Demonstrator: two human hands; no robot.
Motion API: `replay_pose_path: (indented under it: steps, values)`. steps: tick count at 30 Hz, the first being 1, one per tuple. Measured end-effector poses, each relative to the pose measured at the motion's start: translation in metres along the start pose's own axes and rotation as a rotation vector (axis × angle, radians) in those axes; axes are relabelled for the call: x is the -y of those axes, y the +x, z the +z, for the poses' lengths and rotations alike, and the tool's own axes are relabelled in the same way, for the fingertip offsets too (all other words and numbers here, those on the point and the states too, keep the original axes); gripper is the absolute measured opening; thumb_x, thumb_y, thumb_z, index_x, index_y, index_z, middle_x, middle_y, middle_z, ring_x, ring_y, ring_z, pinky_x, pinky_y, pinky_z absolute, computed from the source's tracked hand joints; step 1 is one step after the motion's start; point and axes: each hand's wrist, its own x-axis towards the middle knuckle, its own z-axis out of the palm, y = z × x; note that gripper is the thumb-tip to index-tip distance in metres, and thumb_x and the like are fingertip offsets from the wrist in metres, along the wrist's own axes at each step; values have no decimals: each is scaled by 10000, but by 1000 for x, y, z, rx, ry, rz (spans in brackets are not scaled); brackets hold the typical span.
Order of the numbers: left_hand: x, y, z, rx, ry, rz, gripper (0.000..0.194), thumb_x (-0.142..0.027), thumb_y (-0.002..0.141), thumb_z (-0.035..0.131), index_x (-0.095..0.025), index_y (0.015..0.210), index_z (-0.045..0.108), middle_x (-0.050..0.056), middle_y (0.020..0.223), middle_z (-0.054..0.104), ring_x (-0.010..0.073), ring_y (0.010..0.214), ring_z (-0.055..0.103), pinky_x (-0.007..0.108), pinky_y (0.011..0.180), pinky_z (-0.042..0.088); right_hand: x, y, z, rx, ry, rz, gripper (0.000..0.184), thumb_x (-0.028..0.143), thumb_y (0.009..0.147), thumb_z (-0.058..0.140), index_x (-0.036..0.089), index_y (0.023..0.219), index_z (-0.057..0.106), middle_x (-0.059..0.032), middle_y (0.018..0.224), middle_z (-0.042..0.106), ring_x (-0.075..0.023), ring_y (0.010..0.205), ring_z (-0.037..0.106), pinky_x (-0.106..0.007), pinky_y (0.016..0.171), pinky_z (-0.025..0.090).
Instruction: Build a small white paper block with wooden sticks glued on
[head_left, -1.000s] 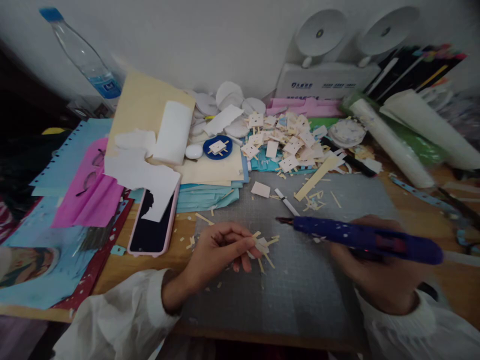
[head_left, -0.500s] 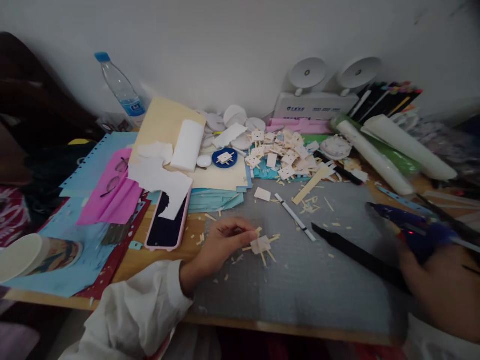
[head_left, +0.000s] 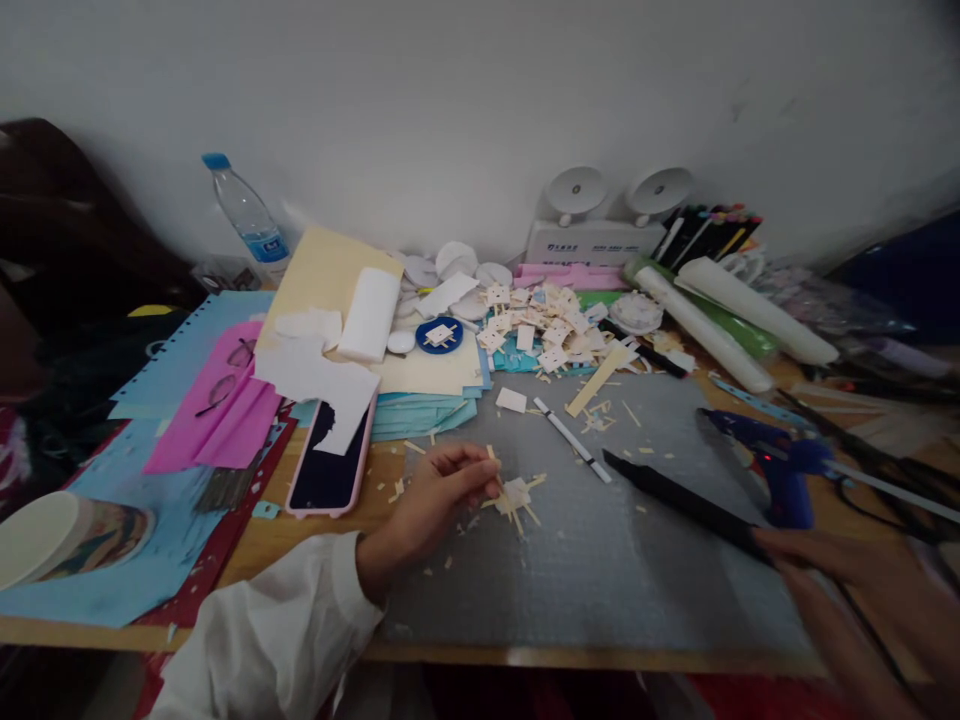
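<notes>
My left hand point(head_left: 439, 492) rests on the grey cutting mat point(head_left: 600, 560) with its fingers pinched on a thin wooden stick. The stick's end touches a small cream card piece with sticks glued across it point(head_left: 516, 493). My right hand point(head_left: 847, 585) is blurred at the lower right, fingers stretched out and holding nothing. Its fingertips are near the end of a long black tool point(head_left: 679, 502) lying on the mat. The blue glue gun point(head_left: 776, 462) stands by itself at the mat's right edge, just beyond that hand.
A pink-cased phone point(head_left: 328, 462) lies left of the mat, partly under white paper. A pile of small card pieces point(head_left: 544, 325), foam discs, paper rolls point(head_left: 712, 330), a marker set and a water bottle point(head_left: 247, 218) crowd the back. Coloured sheets cover the left.
My right hand has carried the glue gun from over the mat to the right, stood it down and let go. The view has pulled back. My left hand has stayed pinched at the card piece.
</notes>
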Motion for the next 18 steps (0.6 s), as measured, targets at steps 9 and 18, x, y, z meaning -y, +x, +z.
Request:
replay_pose_path:
  steps: [9,18]
  values:
    - [5,-2,-1,88,-37,-81,291,-321,728,768,-130,600,590,-34,498,548,29,420,391,163,432,259,96,85,71,5,295,-725,239,96,920,460,187,1056,635,-28,916,702,-157,836,642,-290,726,535]
    - [4,-2,0,42,268,-92,353,-469,751,699,-135,665,625,-59,438,455,47,401,339,183,419,238,84,95,95,-6,572,-699,227,140,964,410,174,944,633,-30,802,698,-127,749,644,-248,691,550]
